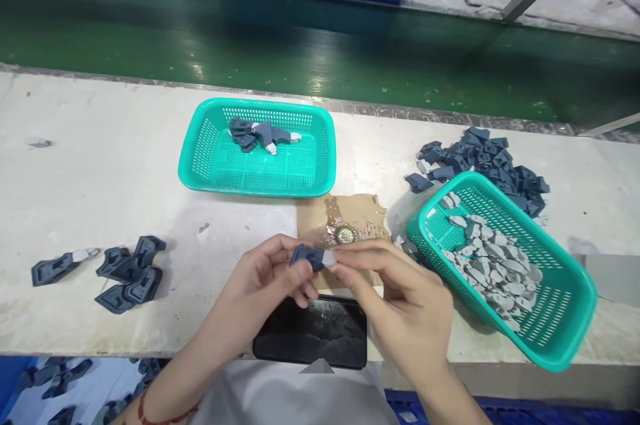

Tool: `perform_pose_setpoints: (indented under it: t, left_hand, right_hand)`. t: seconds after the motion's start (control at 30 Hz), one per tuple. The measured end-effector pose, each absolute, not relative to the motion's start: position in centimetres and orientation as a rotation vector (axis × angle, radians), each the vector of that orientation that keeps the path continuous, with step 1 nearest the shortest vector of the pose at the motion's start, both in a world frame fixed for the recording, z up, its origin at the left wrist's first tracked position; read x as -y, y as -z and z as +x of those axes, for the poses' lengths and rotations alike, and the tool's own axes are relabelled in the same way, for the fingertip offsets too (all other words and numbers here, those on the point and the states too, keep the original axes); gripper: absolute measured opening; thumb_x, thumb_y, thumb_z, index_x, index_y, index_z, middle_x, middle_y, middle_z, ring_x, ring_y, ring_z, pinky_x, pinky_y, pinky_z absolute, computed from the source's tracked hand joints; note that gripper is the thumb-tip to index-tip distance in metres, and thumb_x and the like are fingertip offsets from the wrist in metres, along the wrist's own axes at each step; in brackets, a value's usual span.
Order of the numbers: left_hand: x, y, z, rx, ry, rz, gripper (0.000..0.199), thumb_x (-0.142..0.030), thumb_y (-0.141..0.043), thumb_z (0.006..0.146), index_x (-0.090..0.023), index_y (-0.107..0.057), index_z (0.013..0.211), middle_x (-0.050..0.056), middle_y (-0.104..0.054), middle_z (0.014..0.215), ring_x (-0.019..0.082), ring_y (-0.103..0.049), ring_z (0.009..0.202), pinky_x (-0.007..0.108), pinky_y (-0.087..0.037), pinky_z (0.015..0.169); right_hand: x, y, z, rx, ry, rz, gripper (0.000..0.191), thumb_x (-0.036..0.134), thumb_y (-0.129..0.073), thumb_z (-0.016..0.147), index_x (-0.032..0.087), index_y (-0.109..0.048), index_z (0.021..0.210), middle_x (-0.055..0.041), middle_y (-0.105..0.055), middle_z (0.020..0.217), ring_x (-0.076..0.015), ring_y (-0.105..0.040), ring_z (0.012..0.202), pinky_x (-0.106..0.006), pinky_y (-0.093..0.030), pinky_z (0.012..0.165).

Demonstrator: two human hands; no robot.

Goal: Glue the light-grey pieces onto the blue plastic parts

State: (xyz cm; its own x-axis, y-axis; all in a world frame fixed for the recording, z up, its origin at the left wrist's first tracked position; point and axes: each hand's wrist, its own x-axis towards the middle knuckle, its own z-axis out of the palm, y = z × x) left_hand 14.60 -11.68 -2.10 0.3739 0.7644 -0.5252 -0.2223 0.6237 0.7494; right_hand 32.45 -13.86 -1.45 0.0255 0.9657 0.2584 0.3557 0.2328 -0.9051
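Observation:
In front of me my left hand (280, 275) is closed on a dark blue-grey plastic part (307, 256). My right hand (400, 291) pinches a small light-grey piece (328, 258) at that part's right end, the two pieces touching. Whether they are locked together I cannot tell. Just beyond my fingers a sheet of brown cardboard (367, 211) carries a small round dish (345, 234) with a wet-looking shine around it. Below my hands lies a black phone (315, 338), partly covered by my left hand.
A green basket (257, 193) holds several joined parts. At right, another green basket (585, 291) contains many light-grey pieces (500, 258). Behind it is a heap of dark parts (490, 158). More dark parts (133, 271) lie at left. A green belt (300, 45) runs beyond the white table (100, 165).

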Motion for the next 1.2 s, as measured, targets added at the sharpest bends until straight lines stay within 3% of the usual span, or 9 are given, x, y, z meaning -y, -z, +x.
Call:
perform_pose_setpoints:
  t: [0.13,0.33,0.57,0.7,0.83,0.93,1.0,1.1,1.2]
  left_hand:
    - [11.5,1.2,13.1,-0.997,-0.439,1.101,0.03,-0.043,-0.066,0.095,-0.023,-0.064,0.117,-0.005,-0.06,0.071,0.011,-0.06,0.066,0.019,-0.051,0.063]
    - [12.5,1.8,13.7,-1.012,-0.312,1.386,0.037,-0.049,-0.046,0.103,-0.021,-0.064,0.119,-0.004,-0.052,0.071,0.014,-0.048,0.065,0.024,-0.038,0.057]
    - [12.2,2.0,14.6,-1.032,-0.292,1.526,0.038,-0.046,-0.044,0.104,-0.02,-0.065,0.122,-0.004,-0.053,0.066,0.014,-0.043,0.059,0.024,-0.033,0.054]
    - [11.4,0.5,14.8,-1.008,-0.357,1.616,0.034,-0.04,-0.049,0.103,-0.026,-0.066,0.129,-0.001,-0.069,0.079,0.016,-0.058,0.064,0.023,-0.04,0.058]
    - [8.7,-0.7,13.3,-1.186,-0.635,1.861,0.024,-0.038,-0.062,0.096,-0.026,-0.073,0.114,0.0,-0.071,0.08,0.016,-0.059,0.064,0.023,-0.045,0.064]
    - [5.6,-0.6,11.6,-1.491,-0.735,2.068,0.035,-0.04,-0.062,0.095,-0.024,-0.072,0.124,0.006,-0.072,0.093,0.024,-0.062,0.08,0.03,-0.047,0.078]
    - [4.0,-0.5,10.4,-1.651,-0.616,2.153,0.047,-0.042,-0.057,0.097,-0.024,-0.063,0.14,0.011,-0.071,0.105,0.031,-0.061,0.094,0.038,-0.046,0.087]
    - [3.6,-1.2,8.3,-1.764,-0.505,2.212,0.056,-0.045,-0.052,0.098,-0.022,-0.053,0.15,0.014,-0.068,0.119,0.036,-0.059,0.108,0.046,-0.043,0.096]
    - [5.1,-2.6,5.3,-1.961,-0.465,2.128,0.053,-0.044,-0.048,0.101,-0.016,-0.055,0.145,0.016,-0.064,0.131,0.036,-0.059,0.115,0.045,-0.045,0.099]
  right_hand:
    - [13.9,1.3,32.9,1.366,-0.968,-1.348,0.015,0.011,-0.076,0.085,0.026,-0.078,0.085,0.0048,-0.078,0.083,-0.0099,-0.073,0.078,-0.017,-0.059,0.071]
    - [13.7,0.5,33.5,1.462,-1.046,-1.402,0.009,0.014,-0.074,0.087,0.022,-0.078,0.086,0.002,-0.077,0.082,-0.0106,-0.073,0.072,-0.017,-0.059,0.065]
    - [13.7,0.5,34.3,1.599,-1.064,-1.429,0.007,0.018,-0.07,0.091,0.022,-0.075,0.089,0.0011,-0.076,0.083,-0.0132,-0.073,0.076,-0.019,-0.058,0.062]
    - [13.8,-0.1,35.1,1.621,-0.987,-1.382,0.01,0.018,-0.071,0.091,0.024,-0.076,0.097,0.0006,-0.078,0.088,-0.0149,-0.074,0.078,-0.023,-0.059,0.067]
    - [13.0,0.1,39.8,1.655,-0.607,-1.506,0.012,0.026,-0.064,0.097,0.029,-0.076,0.097,-0.0017,-0.078,0.097,-0.0206,-0.073,0.092,-0.031,-0.057,0.077]
    - [12.0,1.8,44.7,1.687,-0.138,-1.973,0.016,0.033,-0.066,0.092,0.022,-0.075,0.1,-0.0108,-0.075,0.1,-0.0237,-0.068,0.073,-0.033,-0.048,0.057]
    - [11.3,3.2,47.0,1.771,-0.014,-2.219,0.02,0.026,-0.066,0.088,0.017,-0.075,0.103,-0.0158,-0.075,0.094,-0.0258,-0.065,0.066,-0.035,-0.043,0.055]
    - [10.7,4.4,48.2,1.801,-0.027,-2.29,0.016,0.018,-0.064,0.083,0.016,-0.077,0.092,-0.0155,-0.073,0.075,-0.0257,-0.061,0.059,-0.036,-0.04,0.055]
    - [10.5,4.3,47.7,1.721,-0.13,-2.401,0.011,0.018,-0.066,0.08,0.018,-0.077,0.083,-0.0133,-0.072,0.067,-0.0239,-0.059,0.052,-0.036,-0.04,0.054]
